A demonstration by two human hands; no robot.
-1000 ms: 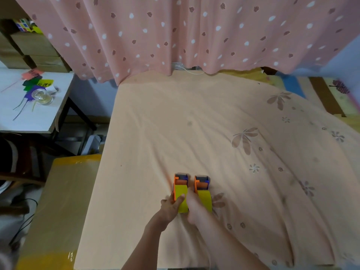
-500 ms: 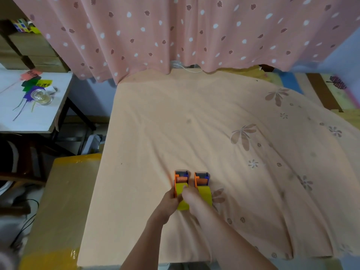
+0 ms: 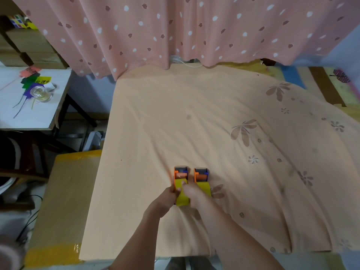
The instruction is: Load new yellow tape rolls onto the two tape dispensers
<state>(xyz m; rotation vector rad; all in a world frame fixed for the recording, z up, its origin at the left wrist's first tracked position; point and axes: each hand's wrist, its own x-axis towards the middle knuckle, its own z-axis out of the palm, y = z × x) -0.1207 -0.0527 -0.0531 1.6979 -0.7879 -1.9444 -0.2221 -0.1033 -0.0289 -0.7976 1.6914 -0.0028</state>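
While both dispensers sit side by side on soft bedding, low and centre in the frame, the main risk is the base shifting. The left dispenser and the right dispenser rest on a peach sheet with wrinkles around them; any hard push on a roll could tip or slide a body, since cloth gives no firm footing. Second risk: the two units are just beside each other, so working one could nudge the other. Third: if the yellow tape end is not threaded cleanly over the front, it may stick to itself; I cannot tell how it is routed.

Both units look loaded: the left yellow roll and the right yellow roll are seated behind the orange heads.

Left hand: fingers curled, gripping the left side of the left dispenser and its roll. Right hand: lies between the two units, a fingertip pressing on top of the left roll; the rest of its fingers appear curled toward that roll, though the grip on the far side is hidden.
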